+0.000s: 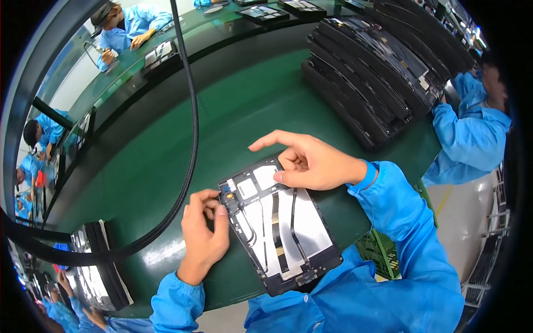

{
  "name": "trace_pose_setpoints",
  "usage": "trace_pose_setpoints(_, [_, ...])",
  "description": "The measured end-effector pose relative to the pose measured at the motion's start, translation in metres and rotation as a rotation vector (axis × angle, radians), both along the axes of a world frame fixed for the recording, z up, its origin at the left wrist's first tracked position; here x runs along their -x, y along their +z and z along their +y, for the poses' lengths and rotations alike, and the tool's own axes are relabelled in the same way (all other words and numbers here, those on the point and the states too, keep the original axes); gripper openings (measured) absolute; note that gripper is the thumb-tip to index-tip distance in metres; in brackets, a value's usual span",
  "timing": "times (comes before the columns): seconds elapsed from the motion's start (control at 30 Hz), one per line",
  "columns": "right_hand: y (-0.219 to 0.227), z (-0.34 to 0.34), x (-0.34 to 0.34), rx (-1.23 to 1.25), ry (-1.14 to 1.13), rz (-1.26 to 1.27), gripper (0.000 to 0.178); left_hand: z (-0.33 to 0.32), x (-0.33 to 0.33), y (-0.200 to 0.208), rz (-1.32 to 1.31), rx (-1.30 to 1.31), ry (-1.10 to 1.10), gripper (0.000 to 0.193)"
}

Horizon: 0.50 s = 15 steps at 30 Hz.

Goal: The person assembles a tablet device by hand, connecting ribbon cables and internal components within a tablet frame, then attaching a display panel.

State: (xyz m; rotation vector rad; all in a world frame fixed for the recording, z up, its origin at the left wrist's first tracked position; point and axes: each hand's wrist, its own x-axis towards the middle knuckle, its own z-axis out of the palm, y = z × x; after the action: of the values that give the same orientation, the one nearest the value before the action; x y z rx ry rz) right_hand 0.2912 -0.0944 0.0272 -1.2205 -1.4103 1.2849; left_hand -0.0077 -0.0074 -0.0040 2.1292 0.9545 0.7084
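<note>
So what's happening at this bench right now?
A person in a blue smock works on an opened tablet back panel lying flat on the green bench top. The left hand pinches at a small part on the panel's upper left edge, while the right hand presses its thumb on the panel's top. A stack of similar dark panels lies further back, and a black cable hangs across the bench.

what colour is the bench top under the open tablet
Dark green bench top, shown best in the head view around the opened tablet.
</note>
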Motion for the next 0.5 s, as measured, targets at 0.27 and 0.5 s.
trace_pose_setpoints(0.27, [-0.001,0.006,0.011,0.008,-0.128,0.006,0.058,0.007,-0.002,0.001,0.008,0.189,-0.003,0.045])
trace_pose_setpoints(0.5, [0.005,0.003,0.031,-0.33,-0.214,-0.292,0.032,0.0,0.009,-0.005,-0.349,0.192,0.002,0.045])
